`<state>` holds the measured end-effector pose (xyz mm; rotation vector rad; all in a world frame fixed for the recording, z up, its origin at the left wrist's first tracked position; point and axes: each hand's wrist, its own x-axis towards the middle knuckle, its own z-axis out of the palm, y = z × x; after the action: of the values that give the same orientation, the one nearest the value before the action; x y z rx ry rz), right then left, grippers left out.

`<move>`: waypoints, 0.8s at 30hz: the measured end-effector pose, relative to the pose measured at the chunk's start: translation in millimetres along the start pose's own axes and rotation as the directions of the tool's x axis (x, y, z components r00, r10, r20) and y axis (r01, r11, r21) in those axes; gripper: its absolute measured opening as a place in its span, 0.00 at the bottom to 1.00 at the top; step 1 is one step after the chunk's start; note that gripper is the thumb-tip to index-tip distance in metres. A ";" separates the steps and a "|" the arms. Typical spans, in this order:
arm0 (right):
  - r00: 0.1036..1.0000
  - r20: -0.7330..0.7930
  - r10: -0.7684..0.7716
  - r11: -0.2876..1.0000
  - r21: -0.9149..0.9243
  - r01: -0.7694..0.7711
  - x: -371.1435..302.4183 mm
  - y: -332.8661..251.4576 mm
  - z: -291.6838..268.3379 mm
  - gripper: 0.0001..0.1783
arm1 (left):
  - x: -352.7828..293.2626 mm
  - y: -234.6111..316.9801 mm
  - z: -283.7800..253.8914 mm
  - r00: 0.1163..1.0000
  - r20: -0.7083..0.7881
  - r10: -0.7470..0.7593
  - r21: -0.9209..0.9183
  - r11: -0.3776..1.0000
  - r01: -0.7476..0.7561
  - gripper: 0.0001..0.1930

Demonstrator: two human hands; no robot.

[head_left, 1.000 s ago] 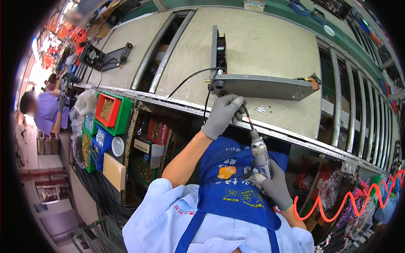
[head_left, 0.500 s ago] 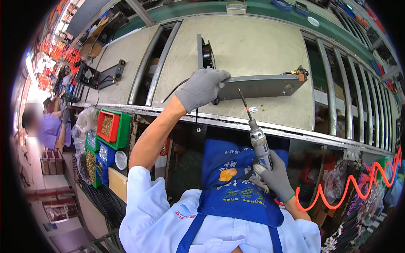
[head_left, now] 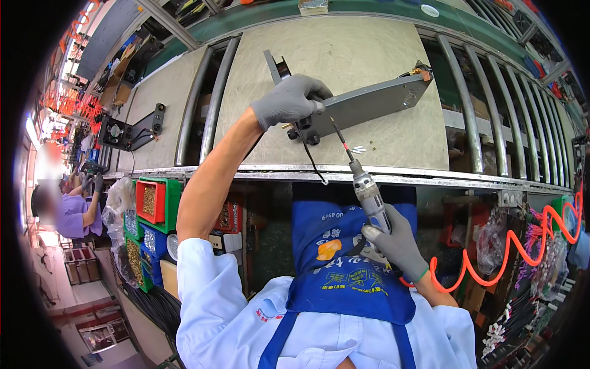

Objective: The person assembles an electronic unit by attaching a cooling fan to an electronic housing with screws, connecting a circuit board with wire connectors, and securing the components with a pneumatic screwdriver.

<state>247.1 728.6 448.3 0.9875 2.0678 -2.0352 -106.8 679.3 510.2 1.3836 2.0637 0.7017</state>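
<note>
My left hand (head_left: 290, 100), in a grey glove, closes on the near-left corner of a grey metal bracket (head_left: 372, 101) on the bench. A black fan (head_left: 283, 69) shows behind that hand, partly hidden, against an upright plate of the bracket. Below the fingers, a black cable (head_left: 312, 161) hangs toward the bench edge. In my gloved right hand (head_left: 398, 243) is an air screwdriver (head_left: 370, 195), its long bit pointing up and away. The bit's tip lies just short of the bracket's near side, apparently apart from it.
Metal rollers (head_left: 464, 101) flank the bench plate (head_left: 335, 40). A similar black fan assembly (head_left: 126, 132) sits at left. Screws fill a red bin (head_left: 149, 203) beside green and blue ones. An orange coiled hose (head_left: 485, 280) stretches at right. Another person in purple (head_left: 77, 215) works far left.
The bracket has turned, its right end swinging away from me, with my left hand still on it. Its near-left corner now shows black fittings. The screwdriver remains in my right hand.
</note>
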 end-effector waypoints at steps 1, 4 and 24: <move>1.000 -0.006 0.003 1.000 0.007 -0.003 -0.3 -3.5 -0.1 0.23 | 1.4 -1.1 1.6 1.000 0.009 0.004 0.002 1.000 -0.004 0.17; 0.999 0.029 0.031 0.997 0.066 -0.033 -0.5 -13.3 -2.2 0.22 | 3.1 -3.4 7.2 0.999 -0.013 -0.044 -0.085 0.995 0.043 0.17; 0.999 -0.023 -0.026 0.999 -0.020 0.025 10.8 -4.1 -5.8 0.26 | 5.7 4.4 13.1 1.000 -0.009 -0.024 -0.125 0.992 0.022 0.19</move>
<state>238.7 738.5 447.3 0.9917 2.1194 -2.0203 -96.6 687.7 503.0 1.2870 2.0042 0.8149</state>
